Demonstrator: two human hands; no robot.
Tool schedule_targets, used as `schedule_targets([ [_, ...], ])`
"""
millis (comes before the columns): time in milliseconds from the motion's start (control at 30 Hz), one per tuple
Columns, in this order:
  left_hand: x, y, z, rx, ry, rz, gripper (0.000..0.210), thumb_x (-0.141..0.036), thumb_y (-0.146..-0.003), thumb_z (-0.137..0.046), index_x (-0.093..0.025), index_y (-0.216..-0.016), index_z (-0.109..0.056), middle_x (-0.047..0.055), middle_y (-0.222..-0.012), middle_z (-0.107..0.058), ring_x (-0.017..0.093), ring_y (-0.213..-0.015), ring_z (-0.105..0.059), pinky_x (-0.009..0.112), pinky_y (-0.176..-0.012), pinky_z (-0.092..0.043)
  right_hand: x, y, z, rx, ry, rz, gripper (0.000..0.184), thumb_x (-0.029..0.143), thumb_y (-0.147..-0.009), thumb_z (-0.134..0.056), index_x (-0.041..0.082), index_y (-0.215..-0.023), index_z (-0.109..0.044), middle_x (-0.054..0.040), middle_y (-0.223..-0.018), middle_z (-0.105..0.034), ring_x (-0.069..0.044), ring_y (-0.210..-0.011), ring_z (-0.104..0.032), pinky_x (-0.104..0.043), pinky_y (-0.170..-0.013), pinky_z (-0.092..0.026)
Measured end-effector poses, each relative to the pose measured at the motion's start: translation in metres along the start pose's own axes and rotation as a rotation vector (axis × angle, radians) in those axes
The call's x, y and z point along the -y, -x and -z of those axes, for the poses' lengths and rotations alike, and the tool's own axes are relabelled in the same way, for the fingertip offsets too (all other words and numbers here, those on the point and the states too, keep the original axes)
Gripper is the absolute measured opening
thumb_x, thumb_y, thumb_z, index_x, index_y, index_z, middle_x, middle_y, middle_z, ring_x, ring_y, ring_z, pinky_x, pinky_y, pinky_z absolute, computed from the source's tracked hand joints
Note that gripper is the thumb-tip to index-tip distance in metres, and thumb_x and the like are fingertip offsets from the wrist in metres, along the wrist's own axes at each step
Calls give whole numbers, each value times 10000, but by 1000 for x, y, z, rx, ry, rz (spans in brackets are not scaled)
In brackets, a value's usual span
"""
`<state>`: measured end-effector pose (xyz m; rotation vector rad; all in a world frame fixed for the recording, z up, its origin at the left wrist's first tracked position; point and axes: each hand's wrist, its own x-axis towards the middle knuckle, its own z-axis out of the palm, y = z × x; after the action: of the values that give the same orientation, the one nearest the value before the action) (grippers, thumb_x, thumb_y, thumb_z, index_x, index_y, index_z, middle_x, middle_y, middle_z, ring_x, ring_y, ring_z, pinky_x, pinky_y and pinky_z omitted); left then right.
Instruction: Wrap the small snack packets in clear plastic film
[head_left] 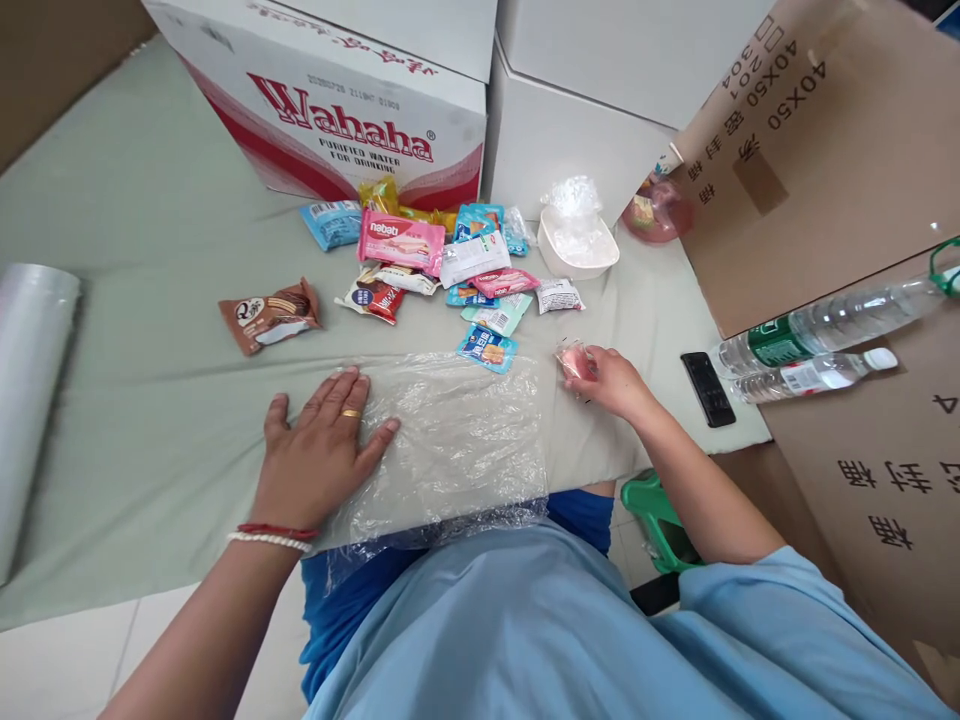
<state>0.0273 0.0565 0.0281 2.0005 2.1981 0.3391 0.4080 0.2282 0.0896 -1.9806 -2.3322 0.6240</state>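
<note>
My left hand lies flat with its fingers spread, pressing on the left edge of a clear plastic bag. The bag is spread on the cloth-covered table and hangs over its front edge. To the right of the bag, my right hand pinches a small pink snack in clear wrapping just at the table surface. Ahead of the bag lies a pile of packaged snacks, among them a pink wafer pack, a blue packet and a white packet. A brown snack packet lies apart, beyond my left hand.
A white bowl with crumpled clear plastic stands behind the snacks. Cartons, one a Wahaha box, wall off the back. At right are a black phone, two plastic bottles and a cardboard box. A plastic roll lies left.
</note>
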Motion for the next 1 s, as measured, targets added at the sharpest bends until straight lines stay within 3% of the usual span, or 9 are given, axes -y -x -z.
schedule_targets([
  [200, 0, 2, -1, -31, 40, -19, 764, -570, -1039, -257, -120, -1645, -374, 231, -1684, -409, 395, -1542, -424, 679, -1311, -22, 1, 4, 10, 64, 186, -65, 370, 500, -920, -686, 203, -1135, -739, -106, -1108, -748, -276, -1007, -683, -329, -787, -452],
  [367, 3, 3, -2, -50, 68, -31, 737, -539, -1045, -272, -113, -1635, -388, 225, -1687, -407, 390, -1546, -421, 666, -1318, 9, 2, 11, 5, -64, 211, -109, 599, 571, -966, -598, 173, -1413, -619, -191, -1373, -667, -364, -1242, -621, -409, -950, -474],
  [433, 4, 3, -4, -54, 71, -40, 726, -530, -1050, -268, -112, -1630, -394, 220, -1691, -402, 378, -1551, -418, 658, -1320, 25, 7, 12, -5, -60, 205, -118, 688, 633, -931, -625, 170, -1438, -587, -199, -1369, -666, -396, -1277, -594, -438, -985, -474],
  [500, 4, 3, -5, -57, 75, -45, 717, -528, -1057, -264, -119, -1632, -394, 211, -1696, -397, 363, -1558, -410, 651, -1321, 43, 10, 10, -14, -33, 201, -123, 721, 646, -897, -665, 175, -1436, -576, -192, -1337, -676, -396, -1249, -611, -441, -977, -485],
  [600, 1, 6, -8, -67, 77, -40, 721, -530, -1062, -263, -123, -1649, -364, 202, -1716, -359, 350, -1580, -378, 661, -1317, 53, 3, 5, -20, -41, 214, -134, 641, 527, -898, -688, 186, -1430, -576, -188, -1327, -675, -364, -1198, -651, -415, -939, -505],
  [700, -5, 12, -10, -61, 63, -18, 739, -539, -1062, -281, -120, -1670, -313, 195, -1737, -304, 341, -1607, -330, 687, -1309, 53, -12, 1, -12, -35, 210, -171, 500, 473, -902, -673, 195, -1316, -647, -180, -1229, -718, -347, -1097, -695, -399, -881, -522],
  [800, -7, 16, -11, -39, 48, -6, 740, -554, -1073, -289, -128, -1678, -297, 182, -1746, -284, 323, -1629, -285, 679, -1312, 64, -15, 1, 0, -64, 139, -156, 494, 533, -890, -666, 203, -1257, -676, -182, -1183, -734, -362, -1067, -698, -433, -897, -531],
  [900, -6, 18, -12, -19, 41, 0, 737, -568, -1080, -301, -147, -1685, -287, 166, -1753, -274, 317, -1638, -262, 665, -1317, 81, 13, 14, 4, -69, 9, -15, 534, 485, -861, -680, 215, -1319, -647, -168, -1252, -723, -352, -1112, -682, -454, -977, -522],
  [1000, -4, 18, -11, -11, 41, 7, 740, -577, -1082, -304, -162, -1694, -267, 155, -1759, -264, 315, -1641, -255, 664, -1318, 81, 70, 38, -10, 23, -80, 250, 547, 395, -838, -685, 229, -1357, -631, -136, -1307, -705, -326, -1150, -668, -438, -1030, -506],
])
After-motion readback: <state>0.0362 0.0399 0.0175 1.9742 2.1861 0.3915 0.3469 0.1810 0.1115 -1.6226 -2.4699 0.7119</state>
